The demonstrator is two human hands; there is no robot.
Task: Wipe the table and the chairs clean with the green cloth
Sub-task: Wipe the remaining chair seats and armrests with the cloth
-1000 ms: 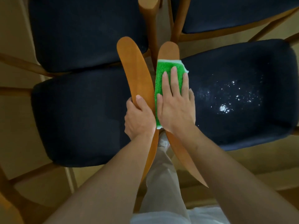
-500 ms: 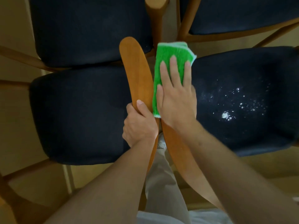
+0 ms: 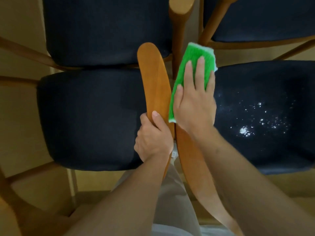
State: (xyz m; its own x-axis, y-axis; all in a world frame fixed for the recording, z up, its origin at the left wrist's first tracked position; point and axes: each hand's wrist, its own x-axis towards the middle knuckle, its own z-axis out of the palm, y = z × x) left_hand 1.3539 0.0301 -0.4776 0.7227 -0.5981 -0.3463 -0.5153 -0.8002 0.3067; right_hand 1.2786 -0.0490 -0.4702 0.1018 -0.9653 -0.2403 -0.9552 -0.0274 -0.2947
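Green cloth [image 3: 192,77] is pressed flat-fingered by right hand [image 3: 194,106] at the far end of right chair back [image 3: 190,167], left hand [image 3: 153,138] clasped round left chair back [image 3: 153,79]; overshoot risked, crumbs [image 3: 245,131] on seat [image 3: 272,116] likely left unwiped.

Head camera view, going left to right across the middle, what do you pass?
Left chair's dark seat → left chair's wooden backrest with the left hand gripping it → green cloth under the right hand → white crumbs on the right chair's seat.
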